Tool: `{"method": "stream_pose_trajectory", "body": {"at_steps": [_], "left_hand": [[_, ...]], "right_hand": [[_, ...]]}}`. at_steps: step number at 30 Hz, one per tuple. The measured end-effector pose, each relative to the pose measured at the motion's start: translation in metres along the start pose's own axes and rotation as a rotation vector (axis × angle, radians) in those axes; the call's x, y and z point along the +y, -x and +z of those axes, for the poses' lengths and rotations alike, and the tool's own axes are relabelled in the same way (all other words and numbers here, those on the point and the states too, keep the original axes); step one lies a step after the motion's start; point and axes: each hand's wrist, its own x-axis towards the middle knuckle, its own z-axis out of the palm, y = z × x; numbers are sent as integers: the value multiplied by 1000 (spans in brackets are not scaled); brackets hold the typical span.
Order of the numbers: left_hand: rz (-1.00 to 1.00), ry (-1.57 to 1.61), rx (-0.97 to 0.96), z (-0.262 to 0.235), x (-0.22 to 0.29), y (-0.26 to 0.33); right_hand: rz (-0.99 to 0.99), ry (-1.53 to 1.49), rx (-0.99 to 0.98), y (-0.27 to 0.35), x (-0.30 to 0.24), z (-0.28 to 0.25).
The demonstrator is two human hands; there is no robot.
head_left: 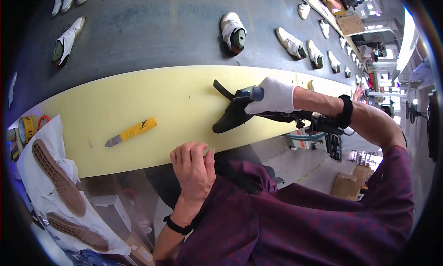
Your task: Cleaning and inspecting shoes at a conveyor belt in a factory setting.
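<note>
My right hand [272, 97], in a white glove, grips a black shoe-like piece [233, 114] over the yellow bench top. A black strap [223, 89] sticks out from its far side, and a blue-grey block [253, 93] shows beside the gloved fingers. What the palm covers is hidden. My left hand [194, 167] is bare and holds nothing, its fingers loosely bent and the thumb apart, at the bench's near edge. Left of it, on the bench, lies a knife-like tool [133, 131] with a yellow-wrapped handle and a grey blade.
Beyond the yellow bench [175, 93] runs a dark conveyor belt [152, 30] carrying several white sneakers [233, 28]. Brown shoe soles [59, 176] lie on white paper at the left, near a yellow tape roll [26, 129]. Cardboard boxes [348, 185] stand on the floor at right.
</note>
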Motion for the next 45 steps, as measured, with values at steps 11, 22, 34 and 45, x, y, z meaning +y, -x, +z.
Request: {"method": "stream_pose_trajectory", "body": {"at_steps": [11,22,34,45], "left_hand": [[165,-149,-234,59,32,-44],[-150,-239,-371,117,40,-88],[-108,19,-367,134,63,-76],[-92,25,-269,134,64,-72]], "right_hand": [[47,-681,203,29,78,15],[130,-390,793,-47,279,61],[-755,-486,658,-41,150,118],[-633,-471,504,-34,146,112]]}}
